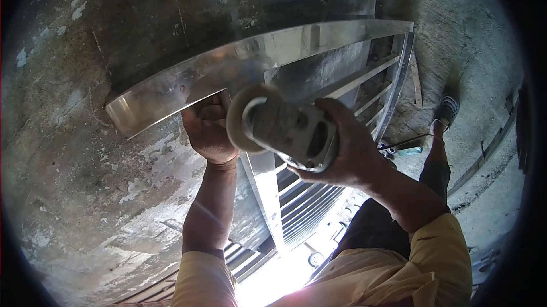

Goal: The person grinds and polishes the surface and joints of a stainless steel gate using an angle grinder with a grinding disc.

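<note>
My right hand [356,150] is wrapped round the body of a grey angle grinder [293,130], which has a pale round disc [245,116] at its left end. Just left of the disc, my left hand [211,130] reaches up to the lower edge of a shiny metal frame [182,87], its fingers curled and partly hidden behind that edge. The frame's wide top bar runs from the left up to the upper right. The disc overlaps the frame in view; whether they touch I cannot tell.
Thin metal bars [362,79] cross the frame at the right and below. A worn concrete surface [74,164] lies at the left. A sandalled foot [447,110] stands at the right, near a greenish object [410,151] and a cable [407,139]. Bright light glares at the bottom.
</note>
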{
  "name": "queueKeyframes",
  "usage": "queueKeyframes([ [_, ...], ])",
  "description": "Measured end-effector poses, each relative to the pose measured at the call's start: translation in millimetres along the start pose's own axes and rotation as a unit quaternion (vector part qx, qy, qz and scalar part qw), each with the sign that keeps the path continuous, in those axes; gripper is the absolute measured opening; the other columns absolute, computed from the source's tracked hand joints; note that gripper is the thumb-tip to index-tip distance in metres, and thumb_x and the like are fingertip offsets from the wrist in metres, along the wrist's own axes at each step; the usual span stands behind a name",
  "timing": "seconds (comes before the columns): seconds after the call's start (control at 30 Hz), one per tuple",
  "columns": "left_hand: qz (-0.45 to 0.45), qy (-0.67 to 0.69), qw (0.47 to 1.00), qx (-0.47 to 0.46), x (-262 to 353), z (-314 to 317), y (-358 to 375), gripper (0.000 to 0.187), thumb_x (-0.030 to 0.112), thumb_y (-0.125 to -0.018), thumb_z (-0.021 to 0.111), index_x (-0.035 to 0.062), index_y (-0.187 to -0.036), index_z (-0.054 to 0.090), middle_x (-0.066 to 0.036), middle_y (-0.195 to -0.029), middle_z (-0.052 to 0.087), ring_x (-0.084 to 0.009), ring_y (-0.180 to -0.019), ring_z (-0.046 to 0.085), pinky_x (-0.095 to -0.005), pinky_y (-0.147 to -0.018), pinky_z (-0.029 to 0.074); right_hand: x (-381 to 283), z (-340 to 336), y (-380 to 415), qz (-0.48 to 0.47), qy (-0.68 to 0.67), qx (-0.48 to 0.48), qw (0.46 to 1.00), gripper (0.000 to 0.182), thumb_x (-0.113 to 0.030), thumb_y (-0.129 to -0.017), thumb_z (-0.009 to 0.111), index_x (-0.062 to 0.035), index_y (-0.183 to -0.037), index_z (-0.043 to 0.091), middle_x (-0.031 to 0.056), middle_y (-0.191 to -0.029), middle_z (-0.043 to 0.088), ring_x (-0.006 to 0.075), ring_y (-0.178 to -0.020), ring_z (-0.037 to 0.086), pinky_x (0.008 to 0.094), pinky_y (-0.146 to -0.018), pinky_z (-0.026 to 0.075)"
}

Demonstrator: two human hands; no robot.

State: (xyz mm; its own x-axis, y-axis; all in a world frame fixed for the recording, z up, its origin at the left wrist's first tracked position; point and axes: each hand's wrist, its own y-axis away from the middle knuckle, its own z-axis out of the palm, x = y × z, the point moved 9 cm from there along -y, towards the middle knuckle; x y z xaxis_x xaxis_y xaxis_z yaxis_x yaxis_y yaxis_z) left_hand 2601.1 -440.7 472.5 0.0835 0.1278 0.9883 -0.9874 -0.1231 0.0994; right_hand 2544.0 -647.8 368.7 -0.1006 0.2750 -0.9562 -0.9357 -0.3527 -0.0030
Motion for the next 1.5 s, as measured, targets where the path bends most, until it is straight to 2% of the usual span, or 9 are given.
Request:
queueKeyframes([
  [0.1, -0.059, 0.091, 0.992, 0.064, -9, -18, 8, 0.045, 0.029, -0.106, 0.037, -0.0075, -0.13, 0.049, -0.018, -0.096, 0.068, -0.0204, -0.078, 0.068, -0.0294, -0.068, 0.057, 0, 1, 2, -0.042, -0.015, 0.027, 0.999, 0.108, -0.028, -0.059, 0.098, -0.0003, -0.141, 0.033, 0.0226, -0.122, 0.056, 0.0344, -0.11, 0.065, 0.0415, -0.089, 0.058],
  [0.17, 0.046, -0.274, 0.954, 0.109, 13, 16, 3, 0.043, 0.026, -0.106, 0.037, -0.0078, -0.129, 0.049, -0.014, -0.089, 0.066, -0.0158, -0.072, 0.064, -0.0259, -0.062, 0.054, 1, -8, -6, -0.009, -0.041, 0.034, 0.999, 0.109, -0.028, -0.059, 0.098, -0.0009, -0.142, 0.033, 0.0225, -0.122, 0.056, 0.0346, -0.108, 0.065, 0.0415, -0.089, 0.058],
  [0.53, 0.042, -0.219, 0.973, 0.067, 11, 12, 1, 0.036, 0.02, -0.103, 0.041, -0.0079, -0.122, 0.053, -0.009, -0.086, 0.062, -0.0105, -0.07, 0.06, -0.0226, -0.06, 0.049, 5, -9, -4, 0.0, -0.021, 0.037, 0.999, 0.108, -0.032, -0.06, 0.098, -0.0005, -0.14, 0.034, 0.022, -0.122, 0.055, 0.035, -0.107, 0.065, 0.0428, -0.089, 0.058],
  [0.7, -0.018, -0.147, 0.986, 0.082, 5, -15, 4, 0.047, 0.03, -0.104, 0.039, -0.0088, -0.123, 0.057, -0.02, -0.113, 0.068, -0.0256, -0.106, 0.067, -0.0366, -0.097, 0.054, 10, -1, 6, 0.002, -0.01, -0.002, 1.0, 0.109, -0.033, -0.059, 0.098, 0.0002, -0.141, 0.034, 0.0222, -0.125, 0.052, 0.0354, -0.109, 0.063, 0.0422, -0.09, 0.057],
  [0.83, -0.011, -0.148, 0.988, 0.038, 5, 2, 2, 0.048, 0.031, -0.105, 0.037, -0.0081, -0.124, 0.057, -0.02, -0.116, 0.067, -0.0255, -0.11, 0.065, -0.0376, -0.1, 0.052, 13, -6, 1, 0.002, -0.023, 0.04, 0.999, 0.109, -0.034, -0.059, 0.098, 0.0005, -0.141, 0.034, 0.0222, -0.125, 0.052, 0.0348, -0.112, 0.062, 0.0419, -0.092, 0.056],
  [1.0, 0.003, -0.189, 0.969, 0.162, 8, -1, 2, 0.039, 0.025, -0.104, 0.038, -0.0067, -0.117, 0.057, -0.004, -0.074, 0.058, -0.0073, -0.058, 0.054, -0.0209, -0.051, 0.045, 9, 4, 10, -0.011, -0.008, -0.008, 1.0, 0.108, -0.035, -0.059, 0.098, -0.0005, -0.14, 0.035, 0.0213, -0.125, 0.053, 0.0334, -0.11, 0.063, 0.0409, -0.089, 0.057],
  [1.13, 0.019, -0.252, 0.96, 0.119, 12, 5, 2, 0.038, 0.024, -0.104, 0.038, -0.0066, -0.116, 0.057, -0.004, -0.075, 0.059, -0.0072, -0.06, 0.055, -0.0204, -0.052, 0.046, 7, -13, -5, -0.02, -0.019, 0.079, 0.996, 0.107, -0.036, -0.06, 0.097, 0.0009, -0.139, 0.035, 0.0226, -0.119, 0.057, 0.0348, -0.108, 0.065, 0.0396, -0.089, 0.058],
  [1.3, 0.013, -0.237, 0.968, 0.085, 9, 10, 0, 0.04, 0.026, -0.105, 0.039, -0.0071, -0.12, 0.056, -0.006, -0.077, 0.062, -0.0089, -0.063, 0.058, -0.0209, -0.056, 0.047, 4, 4, 5, -0.006, -0.012, -0.027, 1.0, 0.105, -0.033, -0.061, 0.097, 0.001, -0.139, 0.035, 0.0201, -0.121, 0.054, 0.0317, -0.107, 0.064, 0.0395, -0.087, 0.058],
  [1.5, 0.036, -0.2, 0.974, 0.102, 9, 15, 2, 0.039, 0.022, -0.106, 0.039, -0.0082, -0.125, 0.054, -0.008, -0.085, 0.064, -0.012, -0.07, 0.061, -0.0228, -0.061, 0.05, 5, -3, -1, 0.009, -0.021, 0.017, 1.0, 0.103, -0.033, -0.061, 0.097, 0.0003, -0.138, 0.037, 0.0229, -0.119, 0.058, 0.0352, -0.108, 0.066, 0.0417, -0.09, 0.058],
])
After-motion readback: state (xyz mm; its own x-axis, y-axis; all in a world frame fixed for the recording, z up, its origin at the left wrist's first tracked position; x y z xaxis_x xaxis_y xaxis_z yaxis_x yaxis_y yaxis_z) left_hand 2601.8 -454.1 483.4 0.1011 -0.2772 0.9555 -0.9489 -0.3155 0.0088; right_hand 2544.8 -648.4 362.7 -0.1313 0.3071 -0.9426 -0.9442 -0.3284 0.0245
